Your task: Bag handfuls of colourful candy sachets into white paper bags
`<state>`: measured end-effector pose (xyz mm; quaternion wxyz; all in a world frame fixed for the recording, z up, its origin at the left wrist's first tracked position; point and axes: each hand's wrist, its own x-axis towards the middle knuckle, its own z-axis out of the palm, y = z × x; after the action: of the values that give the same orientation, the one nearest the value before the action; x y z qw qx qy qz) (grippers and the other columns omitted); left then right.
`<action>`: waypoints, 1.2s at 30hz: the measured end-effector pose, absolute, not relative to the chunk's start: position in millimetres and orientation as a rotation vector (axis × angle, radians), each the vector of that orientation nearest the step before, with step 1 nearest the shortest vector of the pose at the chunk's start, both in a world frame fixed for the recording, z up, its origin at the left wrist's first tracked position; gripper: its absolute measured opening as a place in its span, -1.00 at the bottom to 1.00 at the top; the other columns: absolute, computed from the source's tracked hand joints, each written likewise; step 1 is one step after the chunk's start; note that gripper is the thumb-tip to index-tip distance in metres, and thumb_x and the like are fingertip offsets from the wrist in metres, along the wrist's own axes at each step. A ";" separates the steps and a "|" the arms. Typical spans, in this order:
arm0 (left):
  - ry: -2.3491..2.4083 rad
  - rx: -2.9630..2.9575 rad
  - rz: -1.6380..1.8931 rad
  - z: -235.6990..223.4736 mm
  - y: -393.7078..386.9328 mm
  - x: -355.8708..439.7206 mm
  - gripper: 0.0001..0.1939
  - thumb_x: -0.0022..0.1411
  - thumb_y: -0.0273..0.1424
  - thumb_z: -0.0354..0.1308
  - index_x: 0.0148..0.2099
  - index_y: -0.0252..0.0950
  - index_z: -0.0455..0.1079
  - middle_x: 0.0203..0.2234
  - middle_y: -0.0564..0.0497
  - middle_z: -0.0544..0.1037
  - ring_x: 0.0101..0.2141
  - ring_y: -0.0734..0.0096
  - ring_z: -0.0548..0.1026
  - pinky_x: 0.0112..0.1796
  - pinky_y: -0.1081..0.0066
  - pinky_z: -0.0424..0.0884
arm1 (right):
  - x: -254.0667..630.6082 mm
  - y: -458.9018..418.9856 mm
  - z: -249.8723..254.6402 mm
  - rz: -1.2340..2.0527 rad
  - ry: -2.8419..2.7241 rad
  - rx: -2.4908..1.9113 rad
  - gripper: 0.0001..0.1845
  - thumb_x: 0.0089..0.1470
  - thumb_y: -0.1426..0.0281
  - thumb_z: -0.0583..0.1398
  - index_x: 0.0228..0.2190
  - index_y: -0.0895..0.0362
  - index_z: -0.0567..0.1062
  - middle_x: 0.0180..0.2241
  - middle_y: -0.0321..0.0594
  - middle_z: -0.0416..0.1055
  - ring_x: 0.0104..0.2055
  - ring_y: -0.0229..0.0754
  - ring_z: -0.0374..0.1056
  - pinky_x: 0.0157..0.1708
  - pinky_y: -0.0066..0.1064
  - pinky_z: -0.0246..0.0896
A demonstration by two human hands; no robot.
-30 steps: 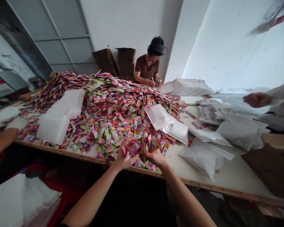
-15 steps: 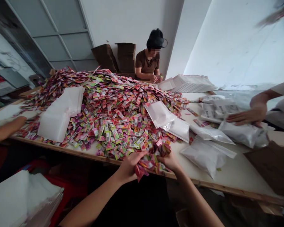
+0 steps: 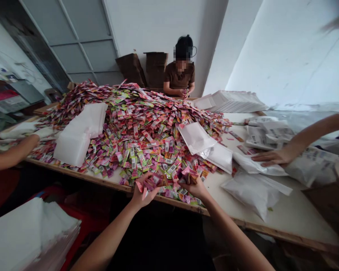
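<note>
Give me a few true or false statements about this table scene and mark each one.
The person's left hand and right hand are both at the near edge of the pile of sachets. True.

A co-worker in a brown shirt is across the table. True.

The sachets are heaped inside a cardboard box. False: they lie on the table, and cardboard boxes stand behind it.

A hand at the right is holding scissors. False: that co-worker's hand rests on a white bag.
</note>
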<state>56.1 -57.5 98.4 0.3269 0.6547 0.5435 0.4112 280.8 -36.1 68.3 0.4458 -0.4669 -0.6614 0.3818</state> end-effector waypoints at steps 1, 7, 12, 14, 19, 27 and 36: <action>1.409 1.751 1.082 100.7 -58.1 55.3 -0.79 -0.13 -0.41 0.22 -0.35 -0.26 0.35 -0.55 0.08 0.46 -0.52 0.44 0.43 -0.44 0.43 0.40 | 278.8 -35.5 71.0 0.932 -1.649 -1.151 -0.71 -0.22 0.35 0.22 -0.65 0.11 0.16 -0.65 -0.40 0.08 -0.60 -0.36 0.00 -0.61 -0.51 0.02; 1.305 1.856 0.941 103.0 -62.8 56.8 -0.80 -0.09 -0.39 0.20 -0.33 -0.27 0.35 -0.56 0.08 0.47 -0.51 0.46 0.43 -0.42 0.47 0.38 | 275.4 -36.7 68.3 0.915 -1.833 -1.181 -0.88 -0.23 0.40 0.16 -0.57 0.13 0.27 -0.61 -0.36 0.21 -0.57 -0.32 0.12 -0.55 -0.50 0.08; 1.989 1.398 1.149 111.4 -15.1 15.5 -0.69 0.01 -0.17 0.13 -0.31 -0.32 0.36 -0.50 -0.02 0.52 -0.52 0.41 0.46 -0.51 0.48 0.36 | 284.7 -6.7 63.5 0.671 -1.804 -1.518 -0.89 -0.20 0.40 0.11 -0.50 0.14 0.36 -0.54 -0.27 0.36 -0.51 -0.22 0.27 -0.48 -0.46 0.13; 2.203 1.270 1.098 113.5 14.0 0.5 -0.61 -0.03 -0.11 0.14 -0.30 -0.36 0.37 -0.43 -0.10 0.53 -0.43 0.32 0.50 -0.44 0.44 0.40 | 277.0 18.7 66.5 0.526 -1.797 -1.599 -0.86 -0.17 0.39 0.12 -0.45 0.14 0.39 -0.47 -0.21 0.41 -0.43 -0.17 0.33 -0.42 -0.45 0.15; 2.444 1.479 0.348 95.1 53.5 10.8 -0.50 -0.18 -0.07 0.23 -0.33 -0.44 0.42 -0.33 -0.32 0.52 -0.25 -0.06 0.48 -0.28 0.18 0.40 | 222.2 66.2 56.4 0.593 -1.984 -1.871 -0.66 -0.15 0.41 0.19 -0.23 0.14 0.38 -0.29 -0.07 0.45 -0.23 -0.05 0.36 -0.28 -0.39 0.17; 2.432 1.530 0.320 76.0 47.2 16.7 -0.59 -0.12 -0.26 0.22 -0.21 -0.38 0.39 -0.31 -0.26 0.53 -0.25 -0.03 0.48 -0.28 0.21 0.38 | 221.4 72.7 27.6 0.733 -1.680 -1.836 -0.68 -0.21 0.38 0.23 -0.31 0.20 0.41 -0.36 -0.09 0.45 -0.28 -0.07 0.36 -0.32 -0.37 0.21; 1.781 1.427 1.091 111.6 16.9 32.8 -0.62 -0.08 -0.20 0.23 -0.22 -0.33 0.40 -0.30 -0.08 0.55 -0.19 0.22 0.48 -0.18 0.36 0.39 | 252.2 43.3 84.0 1.203 -0.867 -1.219 -0.46 -0.47 0.31 0.36 -0.36 0.15 0.31 -0.48 -0.31 0.38 -0.49 -0.21 0.31 -0.45 -0.35 0.30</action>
<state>32.8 16.9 111.6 0.3013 0.5378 0.6715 0.4112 252.2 43.3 84.0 0.5736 -0.5203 -0.3701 0.5131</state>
